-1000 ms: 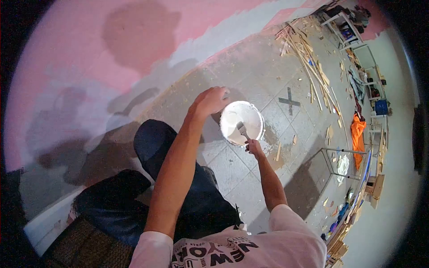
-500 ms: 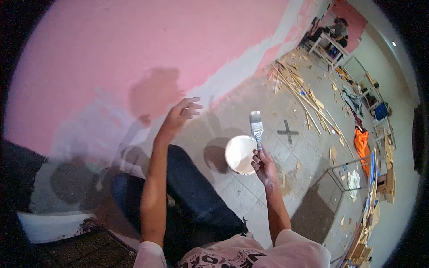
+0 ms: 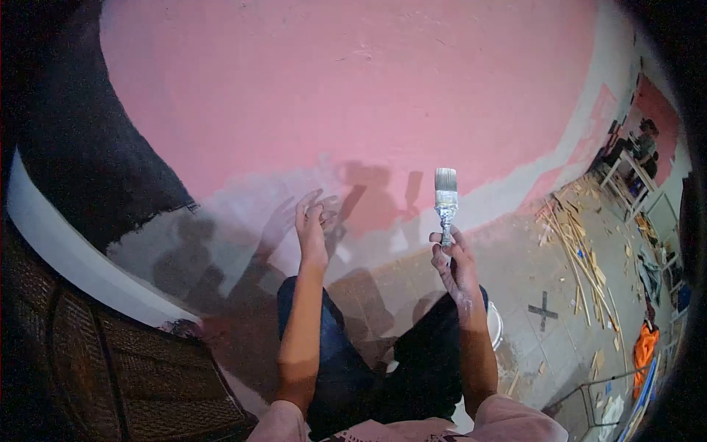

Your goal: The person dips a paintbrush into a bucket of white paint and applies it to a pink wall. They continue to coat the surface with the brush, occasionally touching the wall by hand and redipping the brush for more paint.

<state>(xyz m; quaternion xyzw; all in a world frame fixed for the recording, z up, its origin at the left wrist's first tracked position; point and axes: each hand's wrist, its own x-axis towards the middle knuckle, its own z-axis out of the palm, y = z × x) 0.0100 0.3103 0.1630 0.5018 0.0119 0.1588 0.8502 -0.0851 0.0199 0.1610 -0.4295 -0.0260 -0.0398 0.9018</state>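
Observation:
A paintbrush (image 3: 445, 195) with paint smeared over its ferrule and handle stands bristles up in my right hand (image 3: 458, 267), whose fingers grip the handle. My left hand (image 3: 312, 225) is raised in front of the wall with its fingers partly curled and apart, holding nothing. Behind both hands is a pink wall (image 3: 353, 88) with a whitish painted band along its lower part. The rim of a white bucket (image 3: 496, 326) shows beside my right forearm; the rest of it is hidden by my arm and leg.
Thin wood strips (image 3: 582, 258) and scraps litter the floor on the right, near an orange cloth (image 3: 645, 350) and a metal frame (image 3: 589, 401). A dark woven panel (image 3: 147, 361) stands at the lower left. A person (image 3: 646, 140) sits far off at the upper right.
My view has swung left, toward the wall and its black-painted part. The brush has come up in front of the wall, away from above the bucket. My left hand stays raised, with its fingers more curled.

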